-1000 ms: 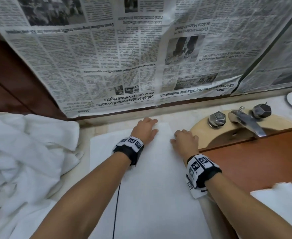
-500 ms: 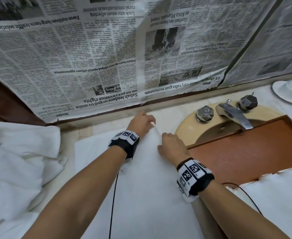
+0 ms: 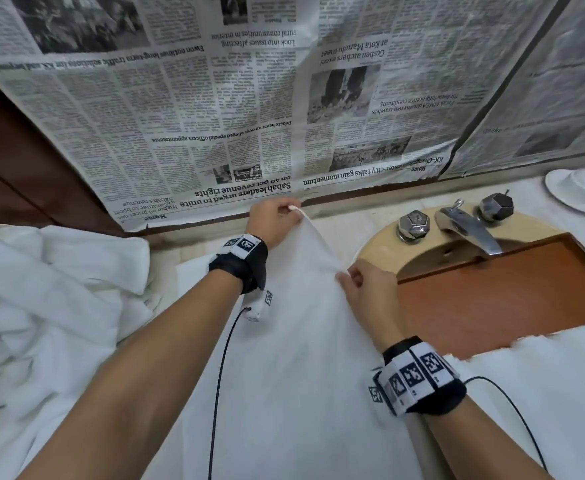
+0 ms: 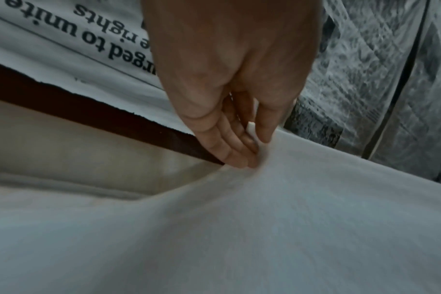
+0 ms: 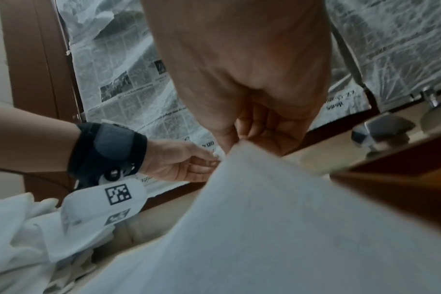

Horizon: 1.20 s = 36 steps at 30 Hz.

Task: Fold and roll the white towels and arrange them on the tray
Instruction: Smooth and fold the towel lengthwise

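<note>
From the head camera, the white towel (image 3: 284, 358) lies on the desk (image 3: 363, 221) with its long axis running away from the person, and both hands hold its raised far edge: the left hand (image 3: 273, 221) pinches the far corner near the newspaper (image 3: 215, 116), the right hand (image 3: 367, 289) pinches the edge closer in, beside the wooden tray (image 3: 509, 292). The cloth's bulk lies toward the body, so the fold most likely comes back that way. In the left wrist view, fingers (image 4: 229, 147) and thumb press together on the cloth. In the right wrist view, thumb and fingers (image 5: 264, 131) nip a peak of towel, the left hand just beyond it.
</note>
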### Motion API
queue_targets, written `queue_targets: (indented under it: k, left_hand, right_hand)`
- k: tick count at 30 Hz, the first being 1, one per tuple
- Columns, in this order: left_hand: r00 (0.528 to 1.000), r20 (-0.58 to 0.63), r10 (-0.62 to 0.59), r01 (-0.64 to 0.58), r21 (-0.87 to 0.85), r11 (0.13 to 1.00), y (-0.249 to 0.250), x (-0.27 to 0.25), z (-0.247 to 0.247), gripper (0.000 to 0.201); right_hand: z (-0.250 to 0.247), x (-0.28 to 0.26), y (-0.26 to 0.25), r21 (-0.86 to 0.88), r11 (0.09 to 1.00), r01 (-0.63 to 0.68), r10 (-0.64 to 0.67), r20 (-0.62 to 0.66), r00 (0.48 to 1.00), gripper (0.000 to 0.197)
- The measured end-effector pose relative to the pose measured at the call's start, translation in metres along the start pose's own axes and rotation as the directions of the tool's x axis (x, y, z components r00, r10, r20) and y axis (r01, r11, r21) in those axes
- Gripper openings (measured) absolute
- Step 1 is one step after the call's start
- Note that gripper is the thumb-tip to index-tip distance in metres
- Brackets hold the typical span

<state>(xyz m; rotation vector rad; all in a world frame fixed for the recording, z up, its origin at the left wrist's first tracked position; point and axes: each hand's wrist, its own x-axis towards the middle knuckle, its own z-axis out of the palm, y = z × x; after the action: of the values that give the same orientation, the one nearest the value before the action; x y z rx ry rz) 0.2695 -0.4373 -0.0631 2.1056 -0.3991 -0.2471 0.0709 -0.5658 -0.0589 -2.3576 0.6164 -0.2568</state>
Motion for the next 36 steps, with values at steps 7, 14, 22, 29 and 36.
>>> queue_targets:
  k: [7, 14, 22, 29, 36]
  left_hand:
    - [0.994, 0.047, -0.101, 0.109, -0.232, 0.967, 0.001, -0.035, -0.002, 0.02]
    - [0.977, 0.082, -0.198, 0.214, -0.301, 0.929, -0.036, -0.061, -0.033, 0.018]
    - [0.94, 0.036, -0.34, 0.332, -0.337, 0.881, -0.075, -0.077, -0.097, 0.023]
    - [0.935, -0.08, -0.345, 0.334, -0.121, 0.935, -0.116, -0.079, -0.129, 0.022]
    - [0.936, -0.17, -0.309, 0.328, 0.094, 0.94, -0.139, -0.08, -0.127, 0.018]
  right_hand:
    - [-0.004, -0.006, -0.01, -0.048, 0.998, 0.047, -0.045, 0.041, 0.998, 0.025]
    - [0.006, -0.034, -0.03, -0.126, 0.981, 0.146, -0.127, 0.146, 0.981, 0.023]
    - [0.05, -0.057, -0.097, -0.315, 0.871, 0.377, -0.234, 0.409, 0.882, 0.017]
    - [0.102, -0.062, -0.144, -0.374, 0.806, 0.458, -0.232, 0.513, 0.827, 0.007]
    - [0.149, -0.068, -0.147, -0.355, 0.814, 0.459, -0.213, 0.554, 0.805, 0.01]
